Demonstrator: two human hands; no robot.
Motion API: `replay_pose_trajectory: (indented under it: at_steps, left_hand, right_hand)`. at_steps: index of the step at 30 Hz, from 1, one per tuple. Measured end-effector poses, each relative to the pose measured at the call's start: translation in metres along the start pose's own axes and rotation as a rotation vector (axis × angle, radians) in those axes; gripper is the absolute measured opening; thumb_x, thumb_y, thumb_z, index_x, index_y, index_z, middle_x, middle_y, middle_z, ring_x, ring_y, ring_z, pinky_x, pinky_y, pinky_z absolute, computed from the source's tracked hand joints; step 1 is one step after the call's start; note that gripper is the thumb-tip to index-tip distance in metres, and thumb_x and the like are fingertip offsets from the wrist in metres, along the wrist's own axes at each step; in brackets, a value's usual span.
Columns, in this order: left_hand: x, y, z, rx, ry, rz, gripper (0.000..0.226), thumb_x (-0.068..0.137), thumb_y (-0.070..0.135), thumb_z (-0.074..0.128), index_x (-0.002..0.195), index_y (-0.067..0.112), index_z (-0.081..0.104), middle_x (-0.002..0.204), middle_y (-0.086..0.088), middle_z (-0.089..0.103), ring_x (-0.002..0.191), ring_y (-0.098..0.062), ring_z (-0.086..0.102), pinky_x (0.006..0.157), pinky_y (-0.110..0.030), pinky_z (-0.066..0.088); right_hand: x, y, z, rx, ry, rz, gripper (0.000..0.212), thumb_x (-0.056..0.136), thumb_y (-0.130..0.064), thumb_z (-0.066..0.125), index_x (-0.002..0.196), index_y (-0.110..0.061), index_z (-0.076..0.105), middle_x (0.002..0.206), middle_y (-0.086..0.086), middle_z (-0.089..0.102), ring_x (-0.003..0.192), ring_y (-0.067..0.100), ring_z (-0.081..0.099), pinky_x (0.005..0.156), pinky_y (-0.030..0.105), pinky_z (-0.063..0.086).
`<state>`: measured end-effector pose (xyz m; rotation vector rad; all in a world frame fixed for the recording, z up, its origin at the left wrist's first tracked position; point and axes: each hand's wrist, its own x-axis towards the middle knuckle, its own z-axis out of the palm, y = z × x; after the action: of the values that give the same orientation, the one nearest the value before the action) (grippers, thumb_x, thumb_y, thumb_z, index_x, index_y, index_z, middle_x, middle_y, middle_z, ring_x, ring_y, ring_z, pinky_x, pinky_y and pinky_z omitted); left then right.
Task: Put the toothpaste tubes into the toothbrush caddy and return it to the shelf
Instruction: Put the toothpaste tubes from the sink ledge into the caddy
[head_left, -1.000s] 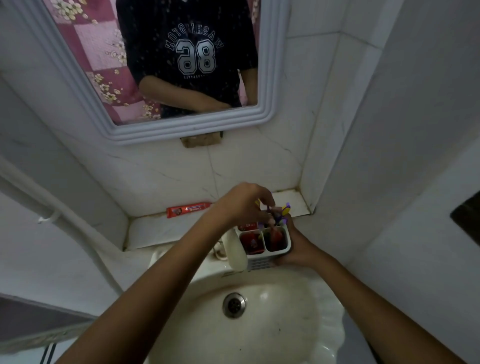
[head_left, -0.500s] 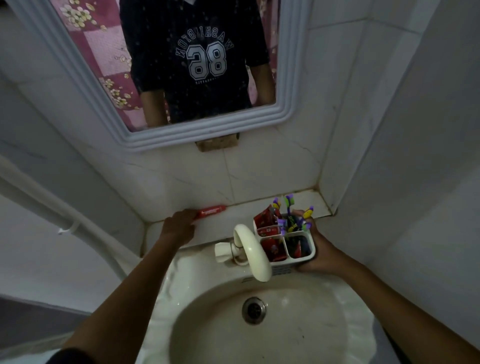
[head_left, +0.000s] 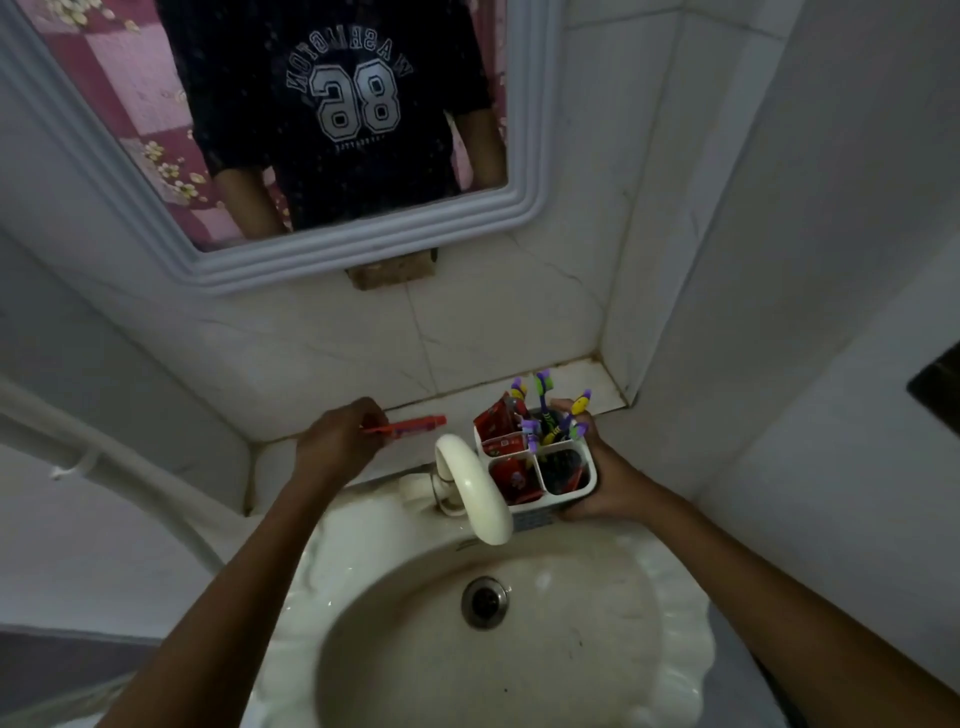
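Observation:
My left hand (head_left: 336, 441) grips one end of a red toothpaste tube (head_left: 410, 426), which sticks out to the right just above the tiled shelf (head_left: 587, 382). My right hand (head_left: 597, 478) holds a white toothbrush caddy (head_left: 566, 493) over the sink's back edge, right of the tap. The caddy has several compartments. Red toothpaste tubes (head_left: 501, 428) stand in its left ones, and purple, yellow and green toothbrushes (head_left: 545, 410) rise from the back.
A white curved tap (head_left: 475, 488) stands right beside the caddy's left wall. Below lies the white sink basin (head_left: 597, 649) with its drain (head_left: 484, 601). A mirror (head_left: 291, 130) hangs above; tiled walls close the right corner. A white pipe (head_left: 104, 473) runs at left.
My left hand left the caddy, reached left to the tube on the shelf and has closed on it, lifting its end. My right hand keeps holding the caddy.

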<state>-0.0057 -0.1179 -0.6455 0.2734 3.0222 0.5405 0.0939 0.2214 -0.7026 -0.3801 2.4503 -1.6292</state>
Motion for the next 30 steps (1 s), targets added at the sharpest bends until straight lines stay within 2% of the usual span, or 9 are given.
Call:
replay_pose_trajectory:
  at_steps: [4, 8, 12, 14, 16, 19, 22, 27, 30]
  left_hand:
    - [-0.025, 0.053, -0.062, -0.366, 0.215, 0.092, 0.015, 0.077, 0.031, 0.075, 0.091, 0.032, 0.068, 0.083, 0.004, 0.071, 0.073, -0.013, 0.068, 0.066, -0.032, 0.057]
    - [-0.043, 0.122, -0.102, -0.619, 0.148, 0.220, 0.019, 0.079, 0.023, 0.074, 0.097, 0.025, 0.068, 0.085, 0.008, 0.070, 0.068, -0.008, 0.070, 0.058, -0.018, 0.057]
    - [-0.040, 0.166, -0.095, -0.322, -0.065, 0.356, 0.018, 0.080, 0.022, 0.073, 0.097, 0.026, 0.069, 0.093, 0.006, 0.069, 0.081, -0.011, 0.066, 0.070, -0.027, 0.055]
    - [-0.036, 0.180, -0.079, -0.125, -0.155, 0.403, 0.020, 0.079, 0.018, 0.072, 0.098, 0.024, 0.070, 0.097, 0.003, 0.071, 0.089, -0.016, 0.065, 0.077, -0.034, 0.055]
    - [-0.034, 0.191, -0.060, 0.023, -0.209, 0.438, 0.025, 0.077, 0.014, 0.068, 0.101, 0.022, 0.070, 0.101, -0.002, 0.071, 0.094, -0.021, 0.065, 0.074, -0.033, 0.052]
    - [-0.036, 0.199, -0.033, 0.202, -0.193, 0.468, 0.027, 0.079, 0.018, 0.064, 0.105, 0.024, 0.068, 0.104, -0.004, 0.069, 0.101, -0.025, 0.063, 0.067, -0.030, 0.041]
    - [-0.038, 0.196, -0.021, 0.187, -0.140, 0.475, 0.030, 0.080, 0.028, 0.065, 0.110, 0.029, 0.064, 0.104, 0.001, 0.071, 0.099, -0.024, 0.064, 0.067, -0.031, 0.045]
    - [-0.039, 0.169, -0.032, -0.131, -0.021, 0.316, 0.028, 0.080, 0.042, 0.067, 0.107, 0.033, 0.063, 0.096, 0.013, 0.072, 0.088, -0.009, 0.065, 0.070, -0.031, 0.052]
    - [-0.038, 0.142, -0.031, -0.112, -0.035, 0.173, 0.040, 0.085, 0.054, 0.057, 0.117, 0.029, 0.061, 0.114, 0.007, 0.067, 0.103, -0.015, 0.062, 0.080, -0.033, 0.050]
  right_hand:
    - [-0.003, -0.002, 0.000, 0.021, 0.002, 0.000, 0.126, 0.063, 0.012, 0.089, 0.152, -0.029, 0.010, 0.143, -0.037, 0.042, 0.136, -0.003, 0.046, 0.105, 0.016, 0.045]
    - [-0.003, 0.000, -0.001, -0.002, 0.012, 0.025, 0.129, 0.061, 0.013, 0.089, 0.147, -0.042, 0.011, 0.137, -0.041, 0.045, 0.130, -0.011, 0.048, 0.101, 0.014, 0.046]
    - [-0.002, 0.003, 0.000, 0.009, 0.019, 0.065, 0.131, 0.062, 0.011, 0.090, 0.146, -0.044, 0.006, 0.134, -0.016, 0.054, 0.127, 0.003, 0.057, 0.099, 0.026, 0.052]
    - [0.000, 0.005, 0.000, 0.008, 0.010, 0.046, 0.131, 0.061, 0.013, 0.090, 0.151, -0.034, 0.007, 0.132, -0.021, 0.055, 0.125, 0.002, 0.058, 0.099, 0.026, 0.053]
    - [0.001, 0.006, -0.001, 0.001, 0.002, 0.028, 0.132, 0.059, 0.016, 0.089, 0.152, -0.030, 0.008, 0.132, -0.029, 0.055, 0.124, 0.003, 0.059, 0.098, 0.027, 0.054]
    - [0.001, 0.008, -0.001, 0.002, 0.018, 0.033, 0.133, 0.058, 0.018, 0.089, 0.147, -0.042, 0.010, 0.129, -0.016, 0.056, 0.117, -0.004, 0.061, 0.093, 0.020, 0.055]
    - [0.004, 0.015, 0.000, 0.000, 0.051, 0.024, 0.130, 0.059, 0.015, 0.090, 0.139, -0.051, 0.012, 0.125, -0.007, 0.058, 0.110, -0.009, 0.062, 0.089, 0.017, 0.054]
    - [0.005, 0.014, 0.002, 0.062, 0.028, 0.005, 0.134, 0.059, 0.007, 0.094, 0.148, -0.044, 0.008, 0.140, 0.013, 0.054, 0.126, 0.019, 0.061, 0.102, 0.042, 0.055]
    - [0.005, 0.017, 0.003, 0.093, 0.026, -0.014, 0.143, 0.056, -0.009, 0.098, 0.148, -0.053, -0.003, 0.148, 0.001, 0.046, 0.131, 0.004, 0.055, 0.105, 0.026, 0.051]
